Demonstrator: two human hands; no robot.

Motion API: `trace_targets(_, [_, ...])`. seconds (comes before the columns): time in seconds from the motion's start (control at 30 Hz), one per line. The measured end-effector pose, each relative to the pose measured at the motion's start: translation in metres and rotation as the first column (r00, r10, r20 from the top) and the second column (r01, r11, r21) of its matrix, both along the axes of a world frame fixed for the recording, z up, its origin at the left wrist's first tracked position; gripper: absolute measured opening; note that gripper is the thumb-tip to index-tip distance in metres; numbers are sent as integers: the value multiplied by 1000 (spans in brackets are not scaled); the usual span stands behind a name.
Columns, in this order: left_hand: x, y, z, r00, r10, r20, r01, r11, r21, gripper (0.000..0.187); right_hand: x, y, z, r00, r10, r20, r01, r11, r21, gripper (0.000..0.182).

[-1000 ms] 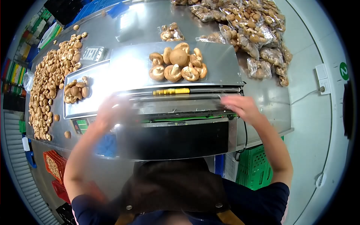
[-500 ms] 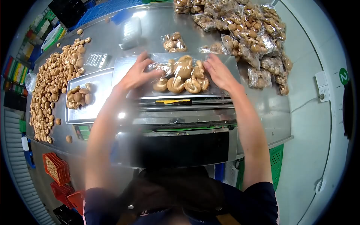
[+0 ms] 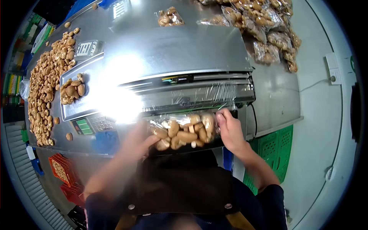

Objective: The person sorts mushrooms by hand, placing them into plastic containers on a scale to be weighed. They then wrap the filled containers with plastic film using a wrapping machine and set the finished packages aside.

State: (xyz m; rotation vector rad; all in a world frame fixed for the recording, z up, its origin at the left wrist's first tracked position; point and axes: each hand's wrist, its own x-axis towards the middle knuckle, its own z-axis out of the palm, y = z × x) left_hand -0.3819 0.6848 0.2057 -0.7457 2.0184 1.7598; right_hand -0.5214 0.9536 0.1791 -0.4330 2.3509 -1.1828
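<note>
In the head view, a film-wrapped pack of shiitake mushrooms [image 3: 186, 135] is at the front of the film-wrapping machine [image 3: 191, 97], close to my apron. My right hand [image 3: 232, 132] grips its right end, with thumb and fingers closed on the film. My left hand [image 3: 140, 140] is smeared by motion, but its thumb shows pressed against the pack's left end. Behind the pack, clear film [image 3: 216, 95] stretches wrinkled over the machine's rollers. Stems and caps show through the wrap.
Loose mushrooms [image 3: 48, 76] are heaped at left. Beside them, a metal tray [image 3: 92, 73] carries a small pile of mushrooms [image 3: 72, 90], above a scale display [image 3: 83, 126]. Bagged mushrooms [image 3: 264, 23] are heaped at back right; a single bag [image 3: 170, 17] lies behind the machine.
Both hands have brought the mushroom pack from the machine's top plate toward my body, down past the rollers. Film now stretches behind it. My view has shifted too.
</note>
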Motion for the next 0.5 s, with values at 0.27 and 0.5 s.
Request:
trace_targets(0.27, [47, 7, -88, 906, 112, -409, -345, 757, -556, 36, 20, 6, -55, 893, -242, -379, 245, 969, -40, 27])
trace_targets(0.5, [135, -25, -72, 980, 145, 135, -83, 919, -385, 49, 68, 81, -38, 974, -97, 207, 50, 974, 222, 45])
